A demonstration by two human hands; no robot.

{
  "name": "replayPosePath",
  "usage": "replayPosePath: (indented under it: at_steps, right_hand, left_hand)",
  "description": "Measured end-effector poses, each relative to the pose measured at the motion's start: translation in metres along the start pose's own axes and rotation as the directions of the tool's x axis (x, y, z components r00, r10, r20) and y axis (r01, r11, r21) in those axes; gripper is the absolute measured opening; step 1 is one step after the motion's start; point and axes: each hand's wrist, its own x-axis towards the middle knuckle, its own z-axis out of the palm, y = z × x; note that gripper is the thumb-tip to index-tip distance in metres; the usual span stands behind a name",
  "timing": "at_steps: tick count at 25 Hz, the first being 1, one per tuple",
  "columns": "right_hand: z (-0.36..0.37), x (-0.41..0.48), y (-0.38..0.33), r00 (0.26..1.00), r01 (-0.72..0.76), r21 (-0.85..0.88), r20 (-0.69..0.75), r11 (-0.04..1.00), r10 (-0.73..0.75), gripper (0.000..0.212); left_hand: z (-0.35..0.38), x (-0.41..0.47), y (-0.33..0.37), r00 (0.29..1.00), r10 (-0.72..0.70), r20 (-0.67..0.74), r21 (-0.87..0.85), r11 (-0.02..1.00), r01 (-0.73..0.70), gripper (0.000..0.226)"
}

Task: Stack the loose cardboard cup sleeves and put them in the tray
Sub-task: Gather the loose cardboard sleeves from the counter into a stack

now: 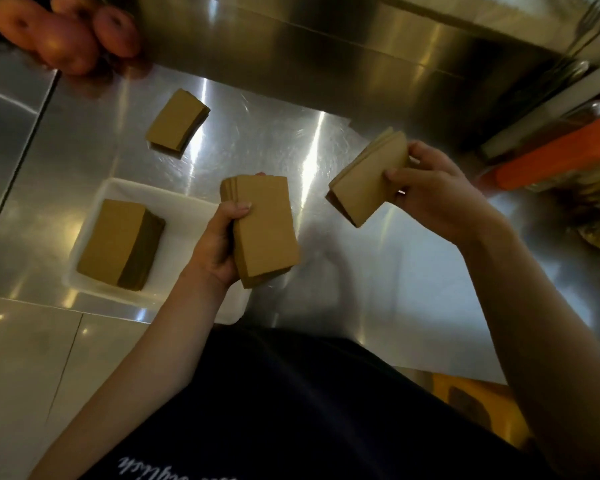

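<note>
Above the steel table (291,140), both hands are raised and each grips its own bundle of flattened cardboard cup sleeves. The left hand (219,240) is closed round the left bundle (265,230), thumb pressed on the top face and fingers wrapped beneath, so the bundle lies nearly flat with its long side running away from the person. The right hand (426,195) pinches the right bundle (368,181) at one end, thumb on top, with the far end tilted down toward the left. The two bundles are near each other but apart, with bare table showing between them.

Left of the left hand sits a white tray (174,206), close to the table's near edge; the left forearm crosses over its right corner. Inside the tray lies one thick stack of sleeves (118,244), set toward the tray's left half. Farther back on the table, well apart from both hands and beyond the tray, rests a smaller loose pile of sleeves (177,123), lying flat and turned at an angle.

That makes four groups of sleeves in all: two held, one in the tray, one loose on the table. One tray is in view.

At the far left corner are three reddish round fruits (63,32), blurred. At the right edge an orange object (555,157) lies over some clutter I cannot make out.
</note>
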Motion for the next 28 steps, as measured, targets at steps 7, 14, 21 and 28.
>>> replayPosePath:
  at_steps: [7,14,21,28]
  right_hand:
    - [0.076,-0.048,-0.003,0.972,0.117,-0.484,0.235,0.867,0.0,0.044]
    - [0.107,-0.067,0.035,0.999,0.042,-0.607,0.024,0.793,-0.035,0.053]
    - [0.105,-0.089,0.068,0.978,0.023,-0.423,-0.179,0.906,-0.109,0.065]
    - [0.086,-0.099,0.083,0.993,-0.111,-0.158,-0.051,0.981,0.104,0.043]
  left_hand:
    - [0.01,-0.017,-0.003,0.993,-0.116,0.005,0.095,0.989,0.115,0.095]
    - [0.008,-0.036,-0.013,0.977,-0.214,-0.009,0.199,0.957,0.211,0.098]
    - [0.02,-0.042,-0.029,0.98,-0.188,-0.06,0.258,0.946,0.197,0.093]
    - [0.05,-0.035,-0.045,0.995,-0.027,-0.096,0.325,0.944,0.057,0.045]
